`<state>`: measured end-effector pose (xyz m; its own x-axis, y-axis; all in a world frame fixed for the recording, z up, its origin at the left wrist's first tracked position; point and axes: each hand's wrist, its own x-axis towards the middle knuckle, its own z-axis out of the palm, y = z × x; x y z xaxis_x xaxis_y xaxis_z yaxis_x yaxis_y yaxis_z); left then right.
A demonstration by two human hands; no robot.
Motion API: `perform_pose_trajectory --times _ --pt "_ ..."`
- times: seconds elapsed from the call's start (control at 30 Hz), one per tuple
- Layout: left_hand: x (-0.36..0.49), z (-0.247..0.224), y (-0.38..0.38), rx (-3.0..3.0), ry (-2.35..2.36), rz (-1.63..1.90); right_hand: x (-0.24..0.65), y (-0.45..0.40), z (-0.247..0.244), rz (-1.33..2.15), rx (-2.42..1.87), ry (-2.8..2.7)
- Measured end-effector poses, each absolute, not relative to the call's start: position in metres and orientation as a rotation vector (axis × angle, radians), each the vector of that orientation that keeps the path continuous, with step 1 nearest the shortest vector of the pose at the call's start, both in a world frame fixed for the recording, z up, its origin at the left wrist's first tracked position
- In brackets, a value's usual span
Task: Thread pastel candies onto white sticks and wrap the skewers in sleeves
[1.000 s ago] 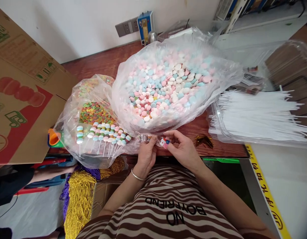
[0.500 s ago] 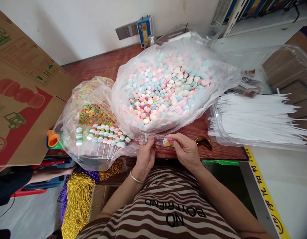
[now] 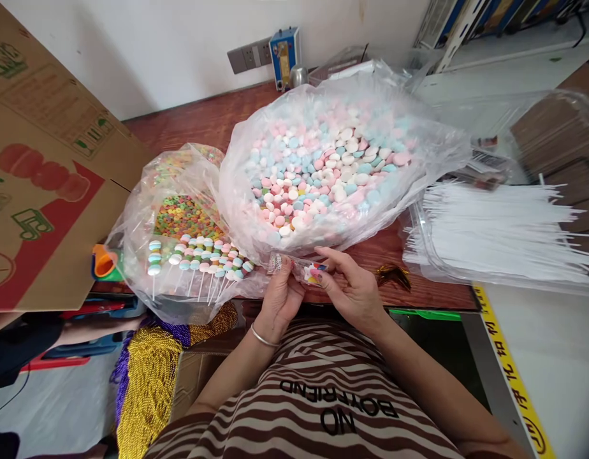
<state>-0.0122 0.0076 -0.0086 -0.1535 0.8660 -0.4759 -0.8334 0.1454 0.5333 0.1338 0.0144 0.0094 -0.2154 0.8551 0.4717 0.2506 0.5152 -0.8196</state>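
Between my hands, at the table's front edge, is a small clear printed wrapper. My left hand pinches its left end. My right hand has its thumb and fingers around the right end, by a colourful print. Behind them lies a large clear bag of pink, white and blue candies. To the left, a smaller bag holds small multicoloured rings, with several candy sticks lying on its front part.
A carton stands at the left. White sticks fill a clear tray at the right. Gold ties lie near my right hand. Gold beads hang below the table; another person's arm is at the lower left.
My right hand has moved slightly left along the wrapper, toward my left hand, and its fingers have spread a little. The whole view has shifted slightly.
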Motion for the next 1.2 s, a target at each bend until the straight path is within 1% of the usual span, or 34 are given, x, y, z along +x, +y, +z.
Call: perform_pose_trajectory --times 0.13,0.3,0.37,0.47,0.6,0.73,0.87,0.97,1.2 --pt "-0.013 -0.011 0.007 0.008 0.889 1.481 0.124 0.016 0.025 0.707 -0.938 -1.87" --pt "-0.017 -0.007 0.006 0.132 0.9 1.646 0.123 0.022 0.034 0.617 -0.88 -1.866" --pt "-0.019 -0.005 0.004 0.171 0.886 1.64 0.124 0.024 0.034 0.604 -0.871 -1.878" --pt "-0.022 -0.004 0.001 0.212 0.883 1.567 0.123 0.024 0.033 0.657 -0.899 -1.897" --pt "-0.021 -0.007 0.002 0.159 0.909 1.606 0.12 0.023 0.033 0.794 -0.979 -1.868" --pt "-0.018 -0.01 0.004 0.062 0.896 1.569 0.117 0.022 0.034 0.725 -1.006 -1.899" --pt "-0.016 -0.012 0.002 0.104 0.912 1.612 0.114 0.023 0.035 0.843 -1.012 -1.936" --pt "-0.017 -0.012 0.001 0.121 0.893 1.636 0.113 0.023 0.037 0.822 -0.991 -1.904" --pt "-0.033 -0.007 0.004 -0.062 0.744 1.564 0.118 0.014 0.059 0.796 -0.894 -1.814"
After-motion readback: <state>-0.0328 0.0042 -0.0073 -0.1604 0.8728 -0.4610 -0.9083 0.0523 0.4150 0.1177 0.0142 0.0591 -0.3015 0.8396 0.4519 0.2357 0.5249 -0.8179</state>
